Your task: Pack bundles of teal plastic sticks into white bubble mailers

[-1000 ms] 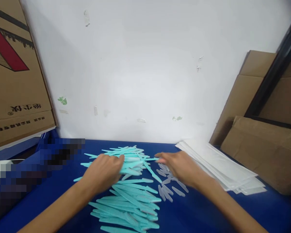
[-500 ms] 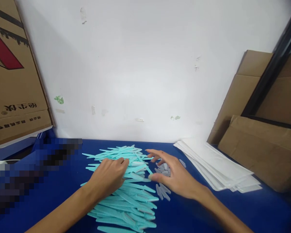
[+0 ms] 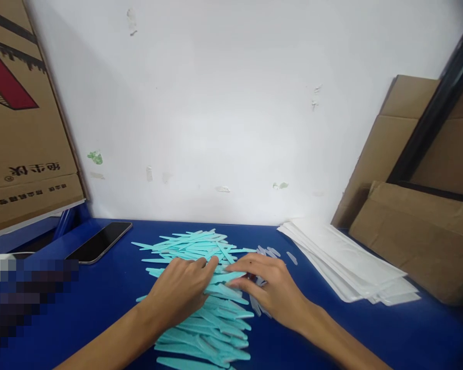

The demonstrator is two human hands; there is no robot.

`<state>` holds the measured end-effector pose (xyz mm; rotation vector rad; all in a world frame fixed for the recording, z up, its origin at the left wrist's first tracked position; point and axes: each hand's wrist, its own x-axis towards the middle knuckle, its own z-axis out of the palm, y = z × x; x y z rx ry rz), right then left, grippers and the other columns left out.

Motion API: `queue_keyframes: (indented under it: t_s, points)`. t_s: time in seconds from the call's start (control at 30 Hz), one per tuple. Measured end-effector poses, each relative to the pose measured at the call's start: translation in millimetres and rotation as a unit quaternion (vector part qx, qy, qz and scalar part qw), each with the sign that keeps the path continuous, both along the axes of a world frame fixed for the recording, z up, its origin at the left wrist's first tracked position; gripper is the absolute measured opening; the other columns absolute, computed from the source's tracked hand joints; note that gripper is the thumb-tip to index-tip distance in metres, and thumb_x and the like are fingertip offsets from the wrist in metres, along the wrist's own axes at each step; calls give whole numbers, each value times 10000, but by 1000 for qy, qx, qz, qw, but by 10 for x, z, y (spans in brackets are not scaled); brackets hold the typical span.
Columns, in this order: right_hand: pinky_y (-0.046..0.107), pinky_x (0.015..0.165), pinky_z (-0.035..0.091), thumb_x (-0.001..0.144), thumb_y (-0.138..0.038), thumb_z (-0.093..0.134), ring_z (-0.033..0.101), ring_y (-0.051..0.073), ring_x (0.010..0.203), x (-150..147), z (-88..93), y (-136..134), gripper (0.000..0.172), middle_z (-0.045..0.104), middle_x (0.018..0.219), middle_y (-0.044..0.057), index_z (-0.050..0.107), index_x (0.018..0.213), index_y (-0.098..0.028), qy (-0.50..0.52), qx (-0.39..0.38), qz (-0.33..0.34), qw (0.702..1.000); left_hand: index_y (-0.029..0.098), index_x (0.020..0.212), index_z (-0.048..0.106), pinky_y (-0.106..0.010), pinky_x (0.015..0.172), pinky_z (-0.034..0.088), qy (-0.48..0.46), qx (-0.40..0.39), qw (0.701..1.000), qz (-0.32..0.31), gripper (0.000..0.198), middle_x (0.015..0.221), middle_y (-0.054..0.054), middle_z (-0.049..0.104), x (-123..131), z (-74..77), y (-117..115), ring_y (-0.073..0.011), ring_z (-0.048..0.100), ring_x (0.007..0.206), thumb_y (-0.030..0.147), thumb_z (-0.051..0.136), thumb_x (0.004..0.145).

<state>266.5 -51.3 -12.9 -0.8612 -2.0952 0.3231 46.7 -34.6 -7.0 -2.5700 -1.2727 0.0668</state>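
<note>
Many flat turquoise pieces [image 3: 212, 329] with pointed ends lie in an overlapping pile down the middle of the blue table [image 3: 111, 318]. My left hand [image 3: 187, 280] is closed over the middle of the pile, its fingers curled; what they grip is hidden. From the right, my right hand [image 3: 270, 285] reaches in with thumb and fingertips closed on the tip of a turquoise piece [image 3: 231, 276]. Small translucent grey pieces [image 3: 272, 252] lie behind and partly under my right hand.
White flat bags [image 3: 343, 257] are stacked at the right, beside a brown cardboard piece [image 3: 412, 241]. A phone [image 3: 102, 242] rests at the left. A large carton [image 3: 27, 123] stands at the far left, and a white wall [image 3: 216, 103] rises behind the table.
My right hand has moved left and its fingers have closed on the tip of a turquoise piece. My left hand has shifted slightly right. The phone now shows clearly.
</note>
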Motion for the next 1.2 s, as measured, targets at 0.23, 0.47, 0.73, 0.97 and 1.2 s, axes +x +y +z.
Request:
queue_keyframes:
  t_s: [0.23,0.47,0.73,0.97,1.2]
  points:
    - [256,646,477,841,-380,738,615,140,685,-9,36,27,191,702,793,8,785,992,-272,9,-85,-16,996,165,1197,529,-434,606,564,4,4,1000,-6,406,902,-77,712,1,10,4,-334,715,769,188,675,819]
    - [238,606,447,817,-297,771,606,135,693,32,73,40,88,712,720,-18,807,896,-303,55,-124,-29,990,163,1194,522,-391,608,548,17,-6,1000,-12,400,878,-76,716,28,23,-5,-324,720,778,214,694,837]
    - [265,637,500,864,-360,710,658,160,711,417,195,177,136,738,794,21,808,867,-266,66,-101,-61,991,191,1072,524,-299,558,428,-23,-6,1000,15,304,870,-49,729,-158,99,98,-300,712,763,154,676,811]
    - [326,739,517,969,-437,531,671,198,805,789,55,452,296,748,926,42,780,991,-277,-118,-65,-128,983,202,924,519,-291,539,356,-93,23,995,23,74,813,-40,721,-325,115,280,-271,698,733,247,571,898]
    - [392,931,476,961,-453,552,592,234,1088,440,97,200,343,674,1177,63,652,1253,-305,-97,-43,-98,990,208,1084,547,-324,648,461,-141,-14,990,17,348,1009,-62,748,-193,47,128,-286,714,861,158,649,756]
